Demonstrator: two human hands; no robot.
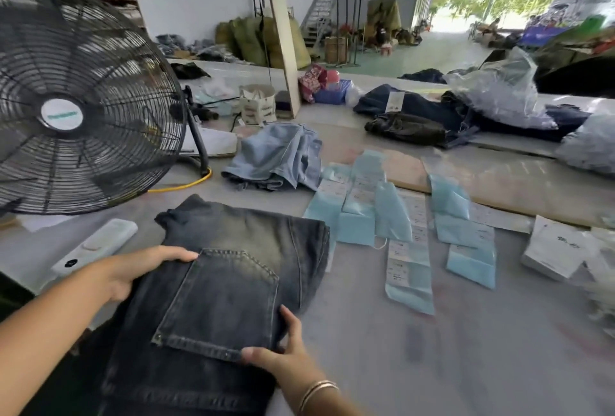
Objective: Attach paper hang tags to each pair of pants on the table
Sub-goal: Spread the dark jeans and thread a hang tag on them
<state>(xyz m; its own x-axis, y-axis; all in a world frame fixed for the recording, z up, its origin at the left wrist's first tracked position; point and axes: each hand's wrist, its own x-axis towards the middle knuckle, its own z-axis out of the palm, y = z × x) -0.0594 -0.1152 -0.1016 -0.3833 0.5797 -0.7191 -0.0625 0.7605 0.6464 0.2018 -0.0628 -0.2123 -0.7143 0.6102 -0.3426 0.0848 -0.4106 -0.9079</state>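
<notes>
While the dark jeans (219,289) lie folded at lower centre of the table (466,332), the left hand (139,269) grips their left edge, thumb on top; the right hand (283,352) seemingly pinches the lower right edge. Blue hang tags (409,232) sit centre-right.

2 hands are showing, the left hand (133,274) and the right hand (283,354). 1 dark folded pair of jeans (226,286) is lying near, 1 light blue pair (278,157) further off, and a dark denim heap (432,109) far right, too jumbled to count. 1 black fan (80,96) is standing left. The blue tag packets (392,212) are overlapping, roughly 8.
</notes>
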